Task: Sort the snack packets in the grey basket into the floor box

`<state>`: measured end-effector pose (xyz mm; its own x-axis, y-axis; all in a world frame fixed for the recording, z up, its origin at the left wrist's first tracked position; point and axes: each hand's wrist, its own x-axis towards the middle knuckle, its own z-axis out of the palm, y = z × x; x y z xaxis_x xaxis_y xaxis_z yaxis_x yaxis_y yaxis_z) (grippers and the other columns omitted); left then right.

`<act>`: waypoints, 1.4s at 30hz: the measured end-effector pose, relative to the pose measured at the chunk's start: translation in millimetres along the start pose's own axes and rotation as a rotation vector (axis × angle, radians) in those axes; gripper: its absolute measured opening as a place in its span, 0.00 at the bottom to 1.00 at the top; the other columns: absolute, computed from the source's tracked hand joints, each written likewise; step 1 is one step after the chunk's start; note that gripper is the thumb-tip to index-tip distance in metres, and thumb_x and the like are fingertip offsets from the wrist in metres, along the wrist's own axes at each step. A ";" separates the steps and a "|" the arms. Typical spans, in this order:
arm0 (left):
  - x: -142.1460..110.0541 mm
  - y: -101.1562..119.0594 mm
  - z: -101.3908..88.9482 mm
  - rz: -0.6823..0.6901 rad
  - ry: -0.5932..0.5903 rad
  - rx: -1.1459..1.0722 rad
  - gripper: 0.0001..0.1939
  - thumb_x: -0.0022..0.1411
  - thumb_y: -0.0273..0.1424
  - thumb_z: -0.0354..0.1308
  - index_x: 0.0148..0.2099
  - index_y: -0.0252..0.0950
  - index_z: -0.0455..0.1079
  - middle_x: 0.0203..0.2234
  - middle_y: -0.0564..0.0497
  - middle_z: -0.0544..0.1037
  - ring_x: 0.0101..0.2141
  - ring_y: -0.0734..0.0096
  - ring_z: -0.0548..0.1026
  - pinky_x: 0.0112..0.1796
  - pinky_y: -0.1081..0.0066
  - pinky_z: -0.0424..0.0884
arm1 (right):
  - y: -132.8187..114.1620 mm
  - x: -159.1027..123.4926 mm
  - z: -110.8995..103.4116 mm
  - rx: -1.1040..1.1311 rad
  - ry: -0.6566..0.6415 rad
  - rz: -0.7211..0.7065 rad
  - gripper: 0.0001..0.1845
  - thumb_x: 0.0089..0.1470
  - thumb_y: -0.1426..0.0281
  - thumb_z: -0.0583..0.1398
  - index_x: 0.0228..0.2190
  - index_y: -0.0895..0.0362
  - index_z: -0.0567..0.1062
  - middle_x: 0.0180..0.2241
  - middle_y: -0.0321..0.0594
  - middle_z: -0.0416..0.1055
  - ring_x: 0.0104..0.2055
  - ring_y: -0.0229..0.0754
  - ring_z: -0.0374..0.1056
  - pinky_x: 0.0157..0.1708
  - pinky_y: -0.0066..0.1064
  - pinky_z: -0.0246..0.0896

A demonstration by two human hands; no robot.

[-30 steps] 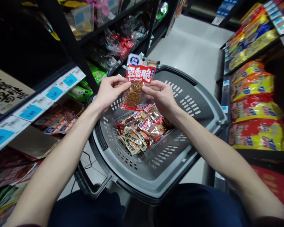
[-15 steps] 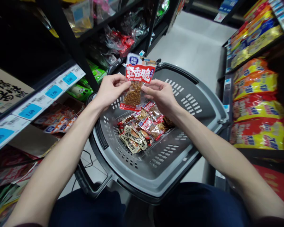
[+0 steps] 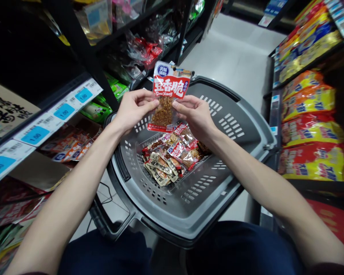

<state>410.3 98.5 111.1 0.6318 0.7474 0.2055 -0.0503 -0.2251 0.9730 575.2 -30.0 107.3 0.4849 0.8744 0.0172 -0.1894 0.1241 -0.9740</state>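
Note:
A small red-and-clear snack packet point(image 3: 164, 109) with brown crumbly pieces inside is held upright, front facing me, over the far side of a grey shopping basket point(image 3: 209, 210). My left hand point(image 3: 136, 109) pinches its left edge, thumb across the front. On the opposite edge my right hand point(image 3: 196, 114) grips it the same way, its fingers partly behind the packet. Below, in the bottom of the basket, lies a heap of snack packets point(image 3: 183, 152), some red and some beige point(image 3: 160, 170).
At left, a shelf edge carries blue price labels point(image 3: 64, 111), with orange-white packets point(image 3: 73, 147) in a box below. Red-and-yellow bags point(image 3: 315, 162) fill the right shelf. The basket's handle point(image 3: 106, 219) juts out near my legs. A pale floor aisle point(image 3: 232, 49) runs ahead.
The packet has tilted slightly and risen a little, its top now leaning to the right. Both hands keep their hold, and the basket stays where it was.

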 end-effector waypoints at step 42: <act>-1.7 4.2 1.9 0.000 0.058 -0.018 0.14 0.49 0.30 0.74 0.37 0.33 0.76 0.30 0.50 0.80 0.32 0.69 0.80 0.39 0.67 0.81 | 2.4 0.5 0.2 -0.036 0.031 -0.042 0.24 0.35 0.55 0.81 0.31 0.53 0.81 0.36 0.37 0.79 0.38 0.41 0.74 0.38 0.35 0.71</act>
<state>410.5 95.1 114.7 0.5863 0.7822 0.2107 -0.0649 -0.2139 0.9747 574.8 -29.2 105.0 0.5177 0.8540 0.0518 -0.1380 0.1431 -0.9800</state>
